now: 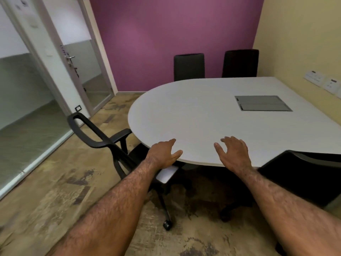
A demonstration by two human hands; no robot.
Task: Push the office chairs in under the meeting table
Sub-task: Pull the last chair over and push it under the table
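Hands free over table's near edge, between chairs.
My left hand (166, 154) and right hand (234, 154) hold nothing above the table (193, 115); next I'd grip the left chair (103, 139), half under, and push.

text: none legible | papers on glass partition (22, 4): blurred

Both hands spread loose over white meeting table (203, 115) edge, left hand (164, 154), right hand (233, 154), black armchair (103, 137) at left

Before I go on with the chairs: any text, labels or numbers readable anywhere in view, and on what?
No text can be read.
Papers on the glass partition: dark marks, too blurred to read.
Wall sockets: markings too small to read.
Table, its grey hatch and the chairs: no text seen.
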